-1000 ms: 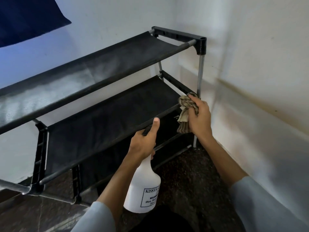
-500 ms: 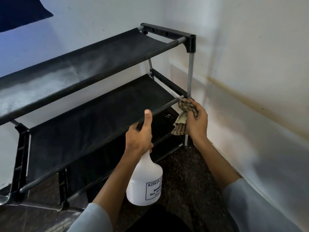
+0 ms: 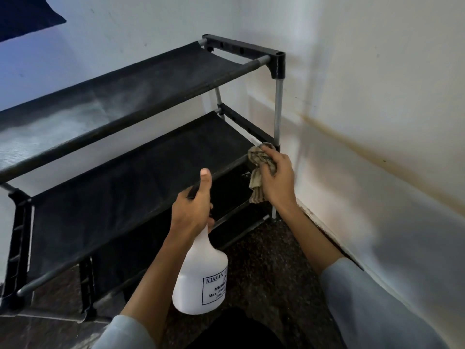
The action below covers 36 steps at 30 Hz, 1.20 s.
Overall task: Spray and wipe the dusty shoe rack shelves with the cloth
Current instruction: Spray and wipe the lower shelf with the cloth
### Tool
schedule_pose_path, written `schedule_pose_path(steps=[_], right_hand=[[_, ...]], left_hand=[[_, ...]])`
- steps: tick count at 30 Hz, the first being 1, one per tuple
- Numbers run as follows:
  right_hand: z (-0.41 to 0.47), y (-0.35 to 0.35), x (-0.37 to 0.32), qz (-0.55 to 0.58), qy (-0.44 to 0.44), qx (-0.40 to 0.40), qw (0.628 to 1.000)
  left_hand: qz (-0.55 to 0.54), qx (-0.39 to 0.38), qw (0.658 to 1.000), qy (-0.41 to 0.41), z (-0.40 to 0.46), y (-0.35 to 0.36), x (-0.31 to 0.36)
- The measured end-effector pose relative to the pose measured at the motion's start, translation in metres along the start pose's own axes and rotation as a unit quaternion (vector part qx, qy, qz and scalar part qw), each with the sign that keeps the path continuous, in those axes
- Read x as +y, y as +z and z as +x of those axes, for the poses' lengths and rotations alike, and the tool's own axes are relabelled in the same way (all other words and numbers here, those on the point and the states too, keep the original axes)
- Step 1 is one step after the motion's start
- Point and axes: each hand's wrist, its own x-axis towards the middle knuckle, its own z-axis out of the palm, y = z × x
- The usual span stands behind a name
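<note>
The setting is a room corner formed by 2 plastered walls. The rear wall (image 3: 130, 39) is off-white with a bluish cast toward its left side. The right-hand wall (image 3: 377, 79) is cream, lit more warmly, and carries a diagonal yellow-brown stain line (image 3: 352, 144) running down toward the right. Below that line the surface appears scuffed and shadowed. The floor (image 3: 266, 263) is dark speckled stone; paler tiles with visible joints lie at lower left (image 3: 50, 326). A dark blue fabric panel (image 3: 22, 13) occupies the upper-left corner.
</note>
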Motion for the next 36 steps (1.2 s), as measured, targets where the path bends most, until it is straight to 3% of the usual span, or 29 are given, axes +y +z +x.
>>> schedule_pose_path(steps=[3,5,8,11,13,15,17,20,23,27,29,32,36], right_hand=[[-0.008,0.026,-0.011,-0.056,-0.044,-0.037,0.997],[-0.027,0.048,-0.018,-0.077,-0.112,-0.110,0.985],[-0.054,0.069,-0.027,-0.130,-0.232,-0.240,0.934],[-0.047,0.064,-0.033,-0.263,-0.256,-0.297,0.882],[-0.027,0.051,-0.033,-0.349,-0.256,-0.266,0.862],[0.002,0.033,-0.027,-0.408,-0.229,-0.186,0.864],[0.032,0.016,-0.023,-0.446,-0.144,-0.124,0.874],[0.055,0.014,-0.029,-0.470,-0.047,-0.110,0.874],[0.042,0.041,-0.046,-0.441,-0.033,-0.148,0.885],[-0.009,0.083,-0.071,-0.329,-0.051,-0.306,0.892],[-0.021,0.088,-0.073,-0.306,-0.071,-0.338,0.887],[-0.002,0.070,-0.059,-0.335,-0.086,-0.276,0.897],[0.052,0.024,-0.043,-0.463,-0.010,-0.110,0.880]], left_hand=[[-0.025,0.063,0.998,0.010,-0.001,-0.012,-0.022],[-0.039,0.107,0.993,0.035,-0.004,-0.017,-0.034],[-0.048,0.173,0.982,0.062,-0.006,-0.021,-0.041],[-0.040,0.205,0.977,0.052,-0.006,-0.022,-0.044],[-0.042,0.206,0.977,0.046,-0.007,-0.021,-0.042],[-0.041,0.203,0.977,0.044,-0.008,-0.019,-0.039],[-0.053,0.200,0.978,0.032,-0.008,-0.020,-0.037],[-0.064,0.193,0.979,0.020,-0.004,-0.022,-0.039],[-0.070,0.183,0.981,0.009,0.000,-0.025,-0.040],[-0.070,0.177,0.982,-0.020,0.002,-0.028,-0.041],[-0.064,0.177,0.982,-0.026,0.002,-0.030,-0.042],[-0.076,0.165,0.983,-0.028,0.001,-0.029,-0.041],[-0.084,0.153,0.984,-0.028,0.008,-0.033,-0.047]])
